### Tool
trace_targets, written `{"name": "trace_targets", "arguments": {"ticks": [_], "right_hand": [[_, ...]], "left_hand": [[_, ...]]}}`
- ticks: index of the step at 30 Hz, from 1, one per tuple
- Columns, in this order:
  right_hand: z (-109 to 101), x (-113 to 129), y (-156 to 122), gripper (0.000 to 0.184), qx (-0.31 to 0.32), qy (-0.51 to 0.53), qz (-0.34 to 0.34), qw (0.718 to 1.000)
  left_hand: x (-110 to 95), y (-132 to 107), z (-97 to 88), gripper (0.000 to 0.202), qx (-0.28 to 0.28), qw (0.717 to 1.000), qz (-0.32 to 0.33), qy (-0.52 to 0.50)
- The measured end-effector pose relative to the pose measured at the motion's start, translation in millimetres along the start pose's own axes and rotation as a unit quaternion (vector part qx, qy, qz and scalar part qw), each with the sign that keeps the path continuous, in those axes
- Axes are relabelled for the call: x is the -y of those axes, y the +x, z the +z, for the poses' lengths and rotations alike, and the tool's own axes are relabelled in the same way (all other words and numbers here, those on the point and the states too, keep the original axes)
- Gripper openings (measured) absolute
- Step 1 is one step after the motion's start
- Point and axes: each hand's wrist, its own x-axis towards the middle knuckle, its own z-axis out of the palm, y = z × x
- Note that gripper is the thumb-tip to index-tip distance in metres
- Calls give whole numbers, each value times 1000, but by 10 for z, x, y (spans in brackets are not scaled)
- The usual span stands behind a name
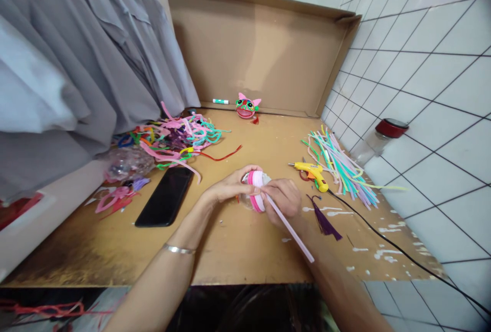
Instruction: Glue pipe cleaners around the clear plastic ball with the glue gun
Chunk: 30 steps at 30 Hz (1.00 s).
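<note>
A clear, rounded plastic piece (245, 198) is wrapped with bands of bright pink and pale pink pipe cleaner (254, 183). My left hand (232, 184) is closed around it from the left, thumb lying across the bands. On its right side, my right hand (284, 198) pinches a pale lilac pipe cleaner (291, 232) against the bands. The pipe cleaner's loose length sticks out toward the lower right. My fingers partly hide the plastic piece. Nearest to my right hand are a yellow glue gun (312, 172) and a dark purple tassel (324, 219).
A black phone (164, 196) lies left of my hands, below a tangled heap of pipe cleaners (184, 135). Straight pipe cleaners (341, 166) are bundled at right, near a red-lidded jar (378, 140). A decorated pink-eared figure (247, 107) stands against the cardboard wall (261, 50). The glue gun's cord (383, 240) trails right.
</note>
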Motion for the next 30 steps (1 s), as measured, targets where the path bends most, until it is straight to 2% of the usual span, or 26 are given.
{"name": "trace_targets", "arguments": {"ticks": [7,21,30], "right_hand": [[2,18,-6,11,5,1,18,1000],[60,-1,-1,15,-44,31,-25,998],[90,-46,-21,15,-48,39,-27,998]], "left_hand": [[-17,6,-7,57,4,1000,0,14],[-11,24,-35,61,13,999,1,52],[-76,28,-48,65,-35,987,35,153]]}}
